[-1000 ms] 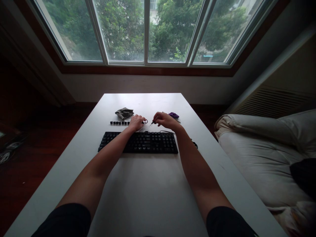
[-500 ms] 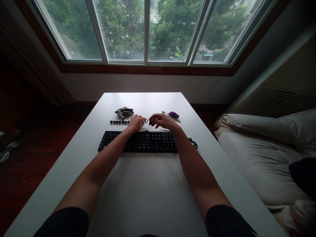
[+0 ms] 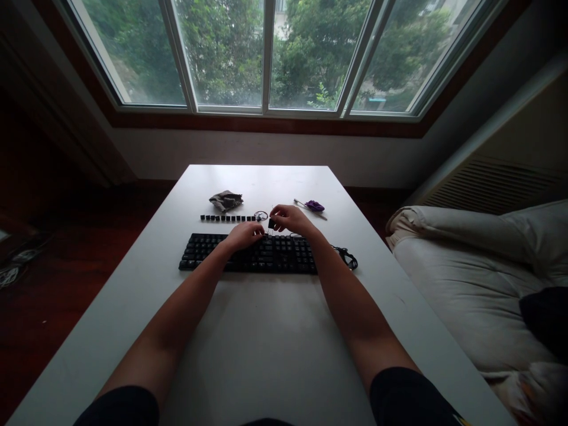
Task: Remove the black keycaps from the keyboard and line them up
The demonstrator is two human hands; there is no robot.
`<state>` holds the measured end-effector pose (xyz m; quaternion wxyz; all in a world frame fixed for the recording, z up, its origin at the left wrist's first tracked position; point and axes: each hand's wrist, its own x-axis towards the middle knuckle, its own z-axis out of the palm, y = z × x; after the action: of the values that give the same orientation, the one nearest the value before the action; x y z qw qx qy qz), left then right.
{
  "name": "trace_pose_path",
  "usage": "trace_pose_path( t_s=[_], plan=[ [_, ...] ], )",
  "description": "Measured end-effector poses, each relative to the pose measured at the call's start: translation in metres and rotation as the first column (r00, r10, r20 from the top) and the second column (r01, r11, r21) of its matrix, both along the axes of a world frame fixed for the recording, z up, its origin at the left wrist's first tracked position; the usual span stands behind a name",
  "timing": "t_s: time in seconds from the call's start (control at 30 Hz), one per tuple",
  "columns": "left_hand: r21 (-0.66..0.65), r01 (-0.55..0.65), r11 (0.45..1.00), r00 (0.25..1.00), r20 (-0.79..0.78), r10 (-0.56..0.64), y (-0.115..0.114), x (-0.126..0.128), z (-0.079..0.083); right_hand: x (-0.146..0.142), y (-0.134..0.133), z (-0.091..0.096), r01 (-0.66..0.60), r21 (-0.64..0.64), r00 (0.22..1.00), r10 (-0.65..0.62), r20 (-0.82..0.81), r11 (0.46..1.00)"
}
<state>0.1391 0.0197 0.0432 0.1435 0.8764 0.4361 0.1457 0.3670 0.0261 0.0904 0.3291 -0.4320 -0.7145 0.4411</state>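
A black keyboard [image 3: 260, 263] lies across the white table in front of me. My left hand [image 3: 246, 234] rests over its back edge, fingers stretched out, with nothing visible in them. Just right of it, my right hand [image 3: 288, 220] pinches a keycap puller [image 3: 271, 224] by its small black handle, and thin wire prongs point down at the keyboard's back row. Behind the left hand runs a line of several loose black keycaps [image 3: 227, 218]. At that line's right end lies a small ring-shaped item [image 3: 261, 216]; its kind is unclear.
A crumpled grey cloth [image 3: 226, 201] lies behind the keycaps. Toward the back right are a purple bundle [image 3: 315, 206] and a thin stick [image 3: 306, 205]. The keyboard's coiled cable [image 3: 347, 258] sits at its right end. A pale sofa [image 3: 452, 284] stands right of the table [image 3: 266, 331].
My left hand has moved from the end of the keycap row back toward me onto the keyboard, uncovering more keycaps and the ring-shaped item. My right hand still holds the puller.
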Motion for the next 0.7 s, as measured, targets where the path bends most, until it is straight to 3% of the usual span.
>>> trace_pose_path(
  t_s=[0.13,0.27,0.7],
  plan=[
    [-0.008,-0.005,1.000,1.000,0.015,0.005,0.0017,-0.0021,-0.0033,-0.0034,-0.0034,-0.0004,-0.049,0.055,0.999,0.048,0.023,0.997],
    [-0.023,0.000,1.000,1.000,0.031,0.001,0.0021,-0.0031,-0.0052,-0.0062,-0.0060,0.0025,0.006,0.103,1.000,-0.009,0.021,0.995],
    [-0.063,-0.012,0.998,0.998,0.064,0.016,0.0050,-0.0046,-0.0088,-0.0057,-0.0063,0.0028,0.019,0.115,0.997,-0.027,0.069,0.993]
  ],
)
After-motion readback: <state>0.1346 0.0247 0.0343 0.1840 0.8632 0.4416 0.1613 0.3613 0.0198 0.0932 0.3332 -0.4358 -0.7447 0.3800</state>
